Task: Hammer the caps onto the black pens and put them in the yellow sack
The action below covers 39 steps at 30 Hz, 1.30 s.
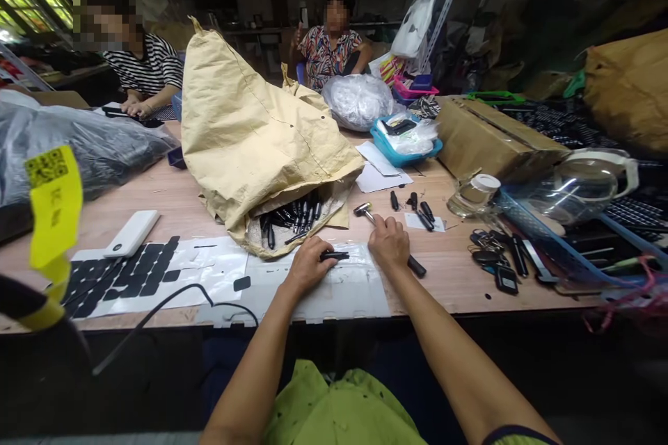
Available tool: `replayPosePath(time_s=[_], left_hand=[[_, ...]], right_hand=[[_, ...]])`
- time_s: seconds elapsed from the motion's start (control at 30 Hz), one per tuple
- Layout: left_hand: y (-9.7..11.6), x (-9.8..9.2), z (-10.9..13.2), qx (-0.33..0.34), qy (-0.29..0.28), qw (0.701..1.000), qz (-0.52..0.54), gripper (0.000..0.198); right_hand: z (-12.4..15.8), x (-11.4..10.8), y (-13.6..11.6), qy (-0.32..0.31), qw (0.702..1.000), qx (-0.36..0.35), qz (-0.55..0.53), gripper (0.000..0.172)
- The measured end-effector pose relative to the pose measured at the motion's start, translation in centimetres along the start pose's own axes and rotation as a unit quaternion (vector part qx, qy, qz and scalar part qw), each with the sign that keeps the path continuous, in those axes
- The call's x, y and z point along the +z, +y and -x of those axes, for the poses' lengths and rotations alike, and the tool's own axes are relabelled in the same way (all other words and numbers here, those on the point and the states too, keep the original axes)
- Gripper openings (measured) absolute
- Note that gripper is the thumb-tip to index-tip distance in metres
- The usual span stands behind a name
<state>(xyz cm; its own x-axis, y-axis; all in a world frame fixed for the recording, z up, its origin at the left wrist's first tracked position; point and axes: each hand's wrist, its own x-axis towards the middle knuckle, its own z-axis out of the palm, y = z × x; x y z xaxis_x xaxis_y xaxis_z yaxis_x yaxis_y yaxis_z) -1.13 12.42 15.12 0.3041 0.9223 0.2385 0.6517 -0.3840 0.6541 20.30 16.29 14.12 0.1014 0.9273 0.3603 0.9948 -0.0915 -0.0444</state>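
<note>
My left hand (309,265) is closed around slim black pen-like pieces (335,256) just above the translucent sheet (360,292) at the table's front. In my right hand (389,243) is a small hammer (416,265); its metal head shows beyond my fingers and its black handle sticks out below. Beyond my left hand lies a big cream sack (261,125), its mouth towards me, with many black pen-like parts (297,214) inside. Several loose black parts (425,212) lie past my right hand, some on a small white paper.
At left, a white power bank (131,233) with a cable rests by a sheet of black stickers (146,268). To the right are keys (493,250), a jar (474,196), a carton (495,139) and a blue basket (543,243). Two people sit across the table.
</note>
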Motion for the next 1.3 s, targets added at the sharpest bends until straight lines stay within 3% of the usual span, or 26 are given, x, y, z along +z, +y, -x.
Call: replayPosePath(time_s=[0.27,0.4,0.57,0.7,0.93,1.07,1.3], left_hand=[[-0.7,-0.4,-0.4,-0.039,-0.008,0.997,0.064,0.015],[-0.4,-0.5,-0.7,-0.057,-0.016,0.996,0.063,0.012],[-0.1,-0.3,-0.8,-0.073,-0.01,0.995,0.066,0.012],[0.2,-0.2,-0.8,-0.089,-0.007,0.993,0.076,0.014],[0.6,0.0,-1.1,-0.112,0.0,0.991,0.079,0.018],[0.6,0.0,-1.2,-0.105,0.013,0.991,0.081,0.019],[0.4,0.3,-1.0,-0.113,0.013,0.989,0.093,0.016]], right_hand=[[-0.6,-0.9,0.2,-0.045,0.998,0.012,-0.046,0.04],[-0.6,-2.0,1.0,-0.076,0.988,0.026,-0.132,0.043],[4.1,-3.4,1.0,-0.024,0.943,-0.031,-0.331,0.042],[7.9,-4.5,-0.2,-0.04,0.915,-0.072,-0.396,0.04],[8.9,-5.1,-2.1,-0.053,0.906,-0.1,-0.409,0.042],[9.1,-4.6,-2.3,-0.063,0.913,-0.106,-0.388,0.043],[9.4,-4.7,-1.8,-0.026,0.932,-0.096,-0.348,0.043]])
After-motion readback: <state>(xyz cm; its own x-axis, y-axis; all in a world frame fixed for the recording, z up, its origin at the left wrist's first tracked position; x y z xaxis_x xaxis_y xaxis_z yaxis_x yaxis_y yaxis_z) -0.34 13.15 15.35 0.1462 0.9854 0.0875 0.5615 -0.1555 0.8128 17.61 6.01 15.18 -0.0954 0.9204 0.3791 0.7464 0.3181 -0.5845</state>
